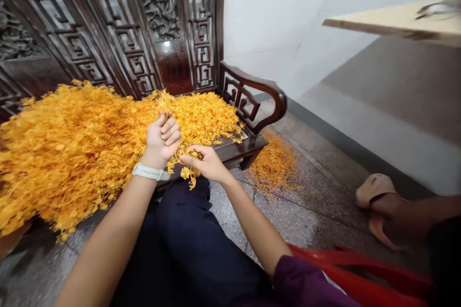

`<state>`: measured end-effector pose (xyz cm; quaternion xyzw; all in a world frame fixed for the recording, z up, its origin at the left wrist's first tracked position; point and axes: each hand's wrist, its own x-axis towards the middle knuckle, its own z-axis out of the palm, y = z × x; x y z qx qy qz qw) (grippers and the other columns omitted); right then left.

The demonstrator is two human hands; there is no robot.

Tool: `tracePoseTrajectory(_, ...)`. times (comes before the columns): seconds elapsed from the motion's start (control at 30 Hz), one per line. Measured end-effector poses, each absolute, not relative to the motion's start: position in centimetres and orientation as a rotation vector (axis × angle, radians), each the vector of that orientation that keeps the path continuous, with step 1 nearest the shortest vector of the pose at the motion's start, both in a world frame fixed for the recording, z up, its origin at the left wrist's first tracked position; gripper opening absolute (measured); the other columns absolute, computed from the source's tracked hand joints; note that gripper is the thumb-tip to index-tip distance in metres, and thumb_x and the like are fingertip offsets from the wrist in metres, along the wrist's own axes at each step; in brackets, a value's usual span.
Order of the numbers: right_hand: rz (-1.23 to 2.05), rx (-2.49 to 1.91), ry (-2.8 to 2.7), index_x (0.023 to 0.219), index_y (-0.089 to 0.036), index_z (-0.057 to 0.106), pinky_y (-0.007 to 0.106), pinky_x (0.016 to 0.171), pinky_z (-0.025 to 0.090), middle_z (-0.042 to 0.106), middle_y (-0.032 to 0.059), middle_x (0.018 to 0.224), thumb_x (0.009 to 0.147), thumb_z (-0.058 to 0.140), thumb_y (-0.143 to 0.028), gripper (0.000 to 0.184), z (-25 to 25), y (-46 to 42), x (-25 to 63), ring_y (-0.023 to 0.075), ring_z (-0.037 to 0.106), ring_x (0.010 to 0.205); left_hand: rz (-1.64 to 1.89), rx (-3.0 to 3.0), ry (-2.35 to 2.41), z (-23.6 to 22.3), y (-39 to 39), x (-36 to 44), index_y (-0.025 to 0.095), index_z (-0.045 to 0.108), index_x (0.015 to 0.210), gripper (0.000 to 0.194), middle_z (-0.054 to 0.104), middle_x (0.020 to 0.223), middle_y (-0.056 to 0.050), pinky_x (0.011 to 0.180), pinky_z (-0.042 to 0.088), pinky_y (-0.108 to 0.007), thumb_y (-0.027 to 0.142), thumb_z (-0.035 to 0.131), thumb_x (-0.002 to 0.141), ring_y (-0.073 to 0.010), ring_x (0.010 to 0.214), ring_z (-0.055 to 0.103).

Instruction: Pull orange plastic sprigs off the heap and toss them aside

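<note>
My left hand (163, 136), with a pale watch band on its wrist, is raised in front of the flower heap, its fingers curled shut. A bit of yellow sprig (164, 100) shows above its thumb, and the rest of what it grips is hidden by the palm. Just below and to the right, my right hand (207, 162) pinches a small yellow flower sprig (186, 172) between thumb and fingers, its ends hanging over my knee. Behind both hands, a large heap of yellow dried flowers (82, 148) covers the bench seat.
The dark carved wooden bench (176, 74) has a curved armrest (277, 100) at its right end. On the floor beside it lies a pile of orange-yellow stems (275, 163). A pale tabletop (392, 19), something red (360, 268) and another person's sandalled foot (382, 201) are at right.
</note>
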<state>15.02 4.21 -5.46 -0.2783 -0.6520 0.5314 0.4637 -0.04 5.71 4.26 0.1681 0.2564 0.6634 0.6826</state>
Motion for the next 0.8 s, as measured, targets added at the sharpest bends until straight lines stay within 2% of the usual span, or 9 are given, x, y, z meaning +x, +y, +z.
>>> tracePoseTrajectory(0.13, 1.133, -0.775, -1.465, 0.088, -0.020, 0.074, 0.030, 0.074, 0.048, 0.070, 0.0014, 0.083, 0.093, 0.072, -0.047, 0.028, -5.9, 4.0, 15.8, 0.0164, 0.062, 0.076, 1.492, 0.430, 0.610, 4.8, 5.9, 0.2, 0.016, 0.058, 0.081, 0.040, 0.029, 0.050, 0.008, 0.029, 0.017, -0.015, 0.037, 0.044, 0.112, -0.0040, 0.033, 0.024)
tracePoseTrajectory(0.27, 0.927, -0.808, -1.255, 0.085, -0.022, 0.074, 0.035, 0.082, 0.051, 0.072, 0.0054, 0.091, 0.096, 0.069, -0.046, 0.027, -6.1, 5.5, 16.9, 0.0205, 0.066, 0.089, 1.384, 0.570, 0.733, 5.4, 6.1, -0.2, 0.017, 0.058, 0.079, 0.043, 0.032, 0.049, 0.007, 0.029, 0.013, -0.015, 0.047, 0.049, 0.109, -0.0041, 0.034, 0.021)
tracePoseTrajectory(0.43, 0.646, -0.710, -1.280, 0.081, -0.027, 0.071, 0.041, 0.085, 0.050, 0.065, 0.0042, 0.091, 0.098, 0.068, -0.033, 0.018, -3.9, 3.7, 19.0, 0.0221, 0.062, 0.092, 1.406, 0.556, 0.862, 5.4, 6.4, 0.1, 0.018, 0.051, 0.074, 0.038, 0.030, 0.047, 0.008, 0.030, 0.009, -0.015, 0.034, 0.054, 0.108, -0.0030, 0.032, 0.018)
tracePoseTrajectory(0.5, 0.575, -0.600, -1.486, 0.086, -0.029, 0.072, 0.043, 0.084, 0.050, 0.067, 0.0039, 0.092, 0.097, 0.065, -0.020, 0.016, -2.0, 1.5, 19.6, 0.0225, 0.062, 0.091, 1.483, 0.476, 0.815, 5.3, 6.5, 0.6, 0.019, 0.047, 0.072, 0.040, 0.027, 0.047, 0.009, 0.030, 0.008, -0.016, 0.030, 0.048, 0.110, -0.0030, 0.031, 0.018)
tracePoseTrajectory(0.57, 0.526, -0.492, -1.698, 0.093, -0.028, 0.072, 0.043, 0.078, 0.051, 0.071, 0.0046, 0.093, 0.092, 0.062, -0.008, 0.022, -0.4, -0.8, 19.9, 0.0218, 0.063, 0.086, 1.524, 0.396, 0.752, 5.4, 6.6, 1.0, 0.019, 0.044, 0.071, 0.043, 0.025, 0.046, 0.009, 0.029, 0.009, -0.017, 0.029, 0.041, 0.113, -0.0035, 0.031, 0.017)
tracePoseTrajectory(0.63, 0.534, -0.431, -1.800, 0.096, -0.027, 0.072, 0.043, 0.072, 0.051, 0.072, 0.0060, 0.092, 0.090, 0.059, -0.005, 0.026, 0.5, -2.4, 20.2, 0.0213, 0.062, 0.079, 1.529, 0.346, 0.713, 5.6, 6.7, 0.9, 0.019, 0.043, 0.071, 0.043, 0.026, 0.046, 0.009, 0.028, 0.009, -0.017, 0.026, 0.036, 0.113, -0.0041, 0.030, 0.018)
tracePoseTrajectory(0.73, 0.712, -0.306, -1.670, 0.087, -0.028, 0.071, 0.042, 0.064, 0.052, 0.068, 0.0053, 0.077, 0.097, 0.059, -0.022, 0.017, 0.7, -3.8, 21.4, 0.0209, 0.061, 0.069, 1.623, 0.281, 0.696, 5.6, 7.2, -1.3, 0.020, 0.042, 0.071, 0.041, 0.026, 0.044, 0.010, 0.027, 0.010, -0.017, 0.016, 0.033, 0.111, -0.0046, 0.029, 0.020)
tracePoseTrajectory(0.8, 0.816, -0.292, -1.629, 0.080, -0.029, 0.072, 0.042, 0.061, 0.053, 0.064, 0.0059, 0.071, 0.097, 0.061, -0.038, 0.022, 0.9, -4.3, 22.8, 0.0217, 0.060, 0.067, 1.739, 0.220, 0.699, 5.0, 7.7, -3.9, 0.021, 0.039, 0.071, 0.041, 0.027, 0.043, 0.010, 0.027, 0.012, -0.017, 0.010, 0.032, 0.109, -0.0051, 0.028, 0.021)
